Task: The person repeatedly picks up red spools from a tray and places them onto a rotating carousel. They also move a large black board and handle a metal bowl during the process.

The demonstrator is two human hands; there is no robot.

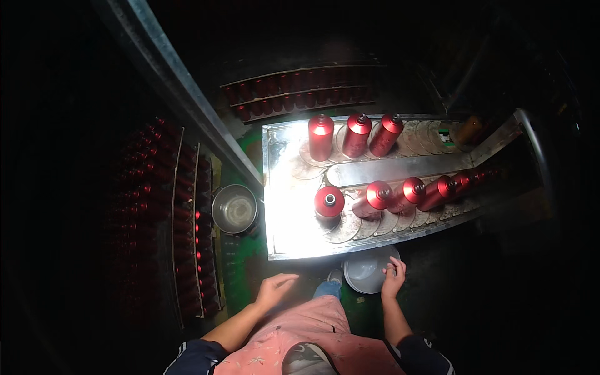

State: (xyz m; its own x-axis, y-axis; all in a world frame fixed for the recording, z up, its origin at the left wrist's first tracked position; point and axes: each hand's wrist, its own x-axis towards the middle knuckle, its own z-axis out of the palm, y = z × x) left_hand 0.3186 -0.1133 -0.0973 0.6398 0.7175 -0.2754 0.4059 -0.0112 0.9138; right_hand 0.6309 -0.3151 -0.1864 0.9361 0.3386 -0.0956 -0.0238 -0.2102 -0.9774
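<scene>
My left hand [277, 291] hangs in front of the conveyor table's near left corner, fingers stretched out and nothing in it. Over the right rim of a pale round basin [364, 272], my right hand [394, 278] has loosely bent fingers with gaps between them and no visible object. Red metal bottles with open necks stand upright on the conveyor [300, 172]. Three are in the far row, among them a bottle [321, 139] at its left end. Several more form the near row, where the leftmost bottle [329, 203] stands closest to my hands.
A metal pot [235, 209] is on the floor left of the conveyor. Racks of red bottles [197, 250] fill the left side, and another bottle rack [300, 94] stands behind. A slanting metal post [181, 87] rises at upper left. Glare whitens the conveyor's left end.
</scene>
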